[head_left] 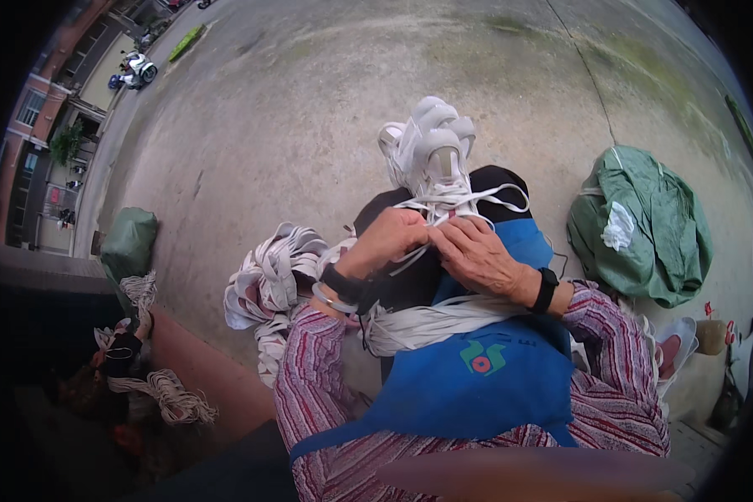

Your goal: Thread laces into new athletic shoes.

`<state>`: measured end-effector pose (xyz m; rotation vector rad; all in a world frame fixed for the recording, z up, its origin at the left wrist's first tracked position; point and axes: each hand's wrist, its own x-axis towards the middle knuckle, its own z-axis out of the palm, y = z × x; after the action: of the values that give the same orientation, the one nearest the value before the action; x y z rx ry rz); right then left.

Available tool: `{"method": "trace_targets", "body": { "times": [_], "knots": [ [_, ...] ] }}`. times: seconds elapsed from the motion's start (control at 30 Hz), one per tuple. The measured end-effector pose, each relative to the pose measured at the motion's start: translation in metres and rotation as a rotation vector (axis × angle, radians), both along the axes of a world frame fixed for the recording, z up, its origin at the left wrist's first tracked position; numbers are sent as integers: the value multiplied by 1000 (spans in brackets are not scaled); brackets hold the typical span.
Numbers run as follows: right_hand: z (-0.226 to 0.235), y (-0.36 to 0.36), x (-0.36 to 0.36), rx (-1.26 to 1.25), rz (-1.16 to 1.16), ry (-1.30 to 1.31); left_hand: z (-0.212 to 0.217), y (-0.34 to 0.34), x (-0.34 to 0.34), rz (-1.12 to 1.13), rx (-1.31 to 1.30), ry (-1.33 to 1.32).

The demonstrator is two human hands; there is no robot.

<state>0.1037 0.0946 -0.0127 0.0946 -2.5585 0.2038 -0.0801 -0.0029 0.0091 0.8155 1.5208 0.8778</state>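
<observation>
Centrally, head view: one white shoe point(445, 163), laced, at the person's knees, toe pointing away, set against a cluster of further white shoes point(410, 151). Item: white lace point(502, 192), looping from the shoe toward the right. Left hand point(391, 238): fingers curled, pinching the lace at the near end of the shoe; black band and pale bangle at the wrist. Right hand point(479, 253): thumb and forefinger closed on the lace, just beside the left fingertips; black watch point(546, 289) at the wrist. Across the lap: bundle of white laces point(435, 328), over a blue apron point(477, 385) with green-and-red emblem. Left of the knees: heap of white shoes point(272, 272). Right, on the concrete floor point(309, 142): large green sack point(661, 226), a crumpled white piece point(618, 226) upon it. Far left: smaller green sack point(130, 238). Upper left: white motorbike point(139, 69), well apart.
</observation>
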Motion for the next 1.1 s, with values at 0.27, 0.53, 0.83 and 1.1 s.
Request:
{"method": "trace_targets", "body": {
  "times": [0.27,0.53,0.83,1.1],
  "knots": [
    [-10,-3,-9,-60,99,32,-37,-59,16,241,267,-1150],
    [-10,-23,-14,130,89,-3,-25,-34,8,391,542,-1092],
    [-5,-22,-1,-55,234,-324,-20,-8,16,324,517,-1193],
    [77,53,69,-1097,-88,-386,32,-87,-43,658,875,-834]
  ]
}}
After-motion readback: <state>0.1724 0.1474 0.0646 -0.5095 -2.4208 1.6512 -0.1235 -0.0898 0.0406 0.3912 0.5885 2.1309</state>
